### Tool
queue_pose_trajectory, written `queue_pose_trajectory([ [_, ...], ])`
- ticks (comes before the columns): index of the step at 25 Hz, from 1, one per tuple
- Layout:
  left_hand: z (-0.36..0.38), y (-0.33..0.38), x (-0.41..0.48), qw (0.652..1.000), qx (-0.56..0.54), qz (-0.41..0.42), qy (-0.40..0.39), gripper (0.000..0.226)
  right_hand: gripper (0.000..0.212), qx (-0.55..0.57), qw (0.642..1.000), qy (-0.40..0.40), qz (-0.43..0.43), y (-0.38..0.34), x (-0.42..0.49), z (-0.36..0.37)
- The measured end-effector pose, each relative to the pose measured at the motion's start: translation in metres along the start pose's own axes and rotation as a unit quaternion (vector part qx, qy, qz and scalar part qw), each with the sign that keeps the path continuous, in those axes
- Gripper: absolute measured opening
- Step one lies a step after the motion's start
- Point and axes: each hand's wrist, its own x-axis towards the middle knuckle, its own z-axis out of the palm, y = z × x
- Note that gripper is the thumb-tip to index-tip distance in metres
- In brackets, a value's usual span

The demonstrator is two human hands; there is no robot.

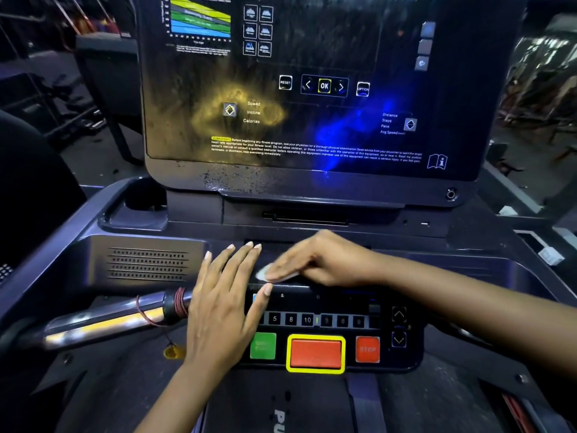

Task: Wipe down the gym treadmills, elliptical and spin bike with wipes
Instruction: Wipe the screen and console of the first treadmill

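**Treadmill (pixel 468 245) console: wipe working the ledge**

- Handlebar (pixel 109 323): chrome, with a red cord (pixel 179 300) wound round its end. It is lying clear of the work.
- Left hand (pixel 224 304): lying open and flat with fingers straight, covering the keypad's (pixel 315 320) left edge. It is probably bracing the person.
- Wipe (pixel 265 272): pressing on the ledge just above the keypad, under the right fingertips.
- Right hand (pixel 321 260): pinching the wipe with fingers curled. It is blurred, so likely rubbing sideways.
- Obstruction: the left thumb is sitting just beside the wipe, blocking any leftward stroke.
- Screen (pixel 312 135): standing behind, showing smears and seemingly awaiting cleaning.
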Motion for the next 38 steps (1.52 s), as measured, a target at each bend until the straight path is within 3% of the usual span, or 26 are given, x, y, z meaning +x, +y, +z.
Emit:
queue_pose_trajectory([
  [3, 0.000, 0.002, 0.000, 1.000, -0.009, -0.004, -0.001, 0.062, 0.029, 0.009, 0.997, -0.011, 0.073, 0.018, -0.040, -0.030],
  [6, -0.002, 0.001, 0.001, 1.000, -0.007, 0.002, -0.005, 0.062, 0.037, -0.035, 0.993, 0.016, 0.112, 0.041, -0.041, -0.040],
  [10, -0.003, 0.002, 0.000, 1.000, -0.008, 0.001, -0.011, 0.062, 0.047, -0.069, 0.990, -0.038, 0.113, 0.053, -0.019, -0.015],
  [14, -0.001, 0.000, 0.000, 1.000, -0.020, 0.006, -0.013, 0.062, 0.049, -0.150, 0.967, -0.023, 0.203, 0.063, -0.049, -0.022],
  [16, -0.001, -0.001, 0.000, 1.000, -0.023, 0.008, -0.013, 0.062, 0.045, -0.188, 0.946, -0.028, 0.264, 0.056, -0.070, -0.031],
  [20, -0.002, -0.001, -0.001, 0.999, -0.035, 0.014, -0.018, 0.063, 0.031, -0.200, 0.929, -0.014, 0.310, 0.001, -0.084, -0.032],
  [23, -0.004, -0.007, -0.001, 0.999, -0.047, 0.000, -0.011, 0.064, 0.038, -0.158, 0.941, 0.024, 0.298, -0.035, -0.080, -0.028],
  [26, -0.002, -0.012, 0.001, 0.998, -0.058, -0.009, -0.007, 0.065, 0.038, -0.103, 0.939, 0.078, 0.317, -0.009, -0.054, -0.029],
  [29, 0.000, -0.013, 0.000, 0.997, -0.075, -0.004, -0.001, 0.065, 0.036, -0.145, 0.921, 0.020, 0.361, 0.032, -0.014, -0.014],
  [34, 0.001, -0.015, 0.001, 0.997, -0.078, 0.005, 0.006, 0.062, 0.049, -0.173, 0.938, -0.003, 0.300, 0.024, 0.020, 0.011],
  [38, 0.000, -0.017, -0.002, 0.997, -0.072, 0.019, -0.006, 0.062, 0.042, -0.102, 0.969, 0.009, 0.226, -0.001, 0.012, 0.010],
])
